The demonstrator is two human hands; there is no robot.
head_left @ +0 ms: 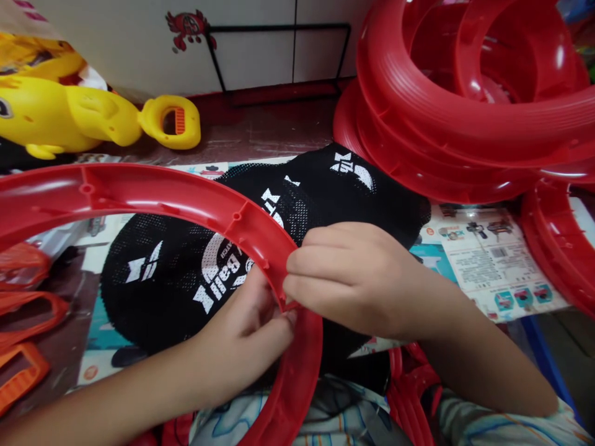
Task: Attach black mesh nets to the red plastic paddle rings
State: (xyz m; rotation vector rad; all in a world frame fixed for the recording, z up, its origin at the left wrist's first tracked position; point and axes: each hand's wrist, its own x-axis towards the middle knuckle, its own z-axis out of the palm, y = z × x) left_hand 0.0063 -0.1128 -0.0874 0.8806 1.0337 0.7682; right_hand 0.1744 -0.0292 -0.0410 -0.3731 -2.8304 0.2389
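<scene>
A large red plastic ring (153, 189) arcs across the lower left, over a black mesh net (171, 279) printed with white letters. My left hand (251, 337) reaches up from inside the ring, its fingers pinched at the ring's inner edge where the net meets it. My right hand (353, 279) comes from the right, its fingers curled and pressed onto the same spot on the ring's rim. Both hands touch each other there. What the fingertips pinch is hidden between them.
A stack of red rings (465, 105) stands at the back right, with more red rings (558, 248) at the right edge. A yellow plastic toy (69, 114) lies back left. Printed cardboard (502, 260) covers the surface. Orange plastic pieces (23, 328) lie at the left.
</scene>
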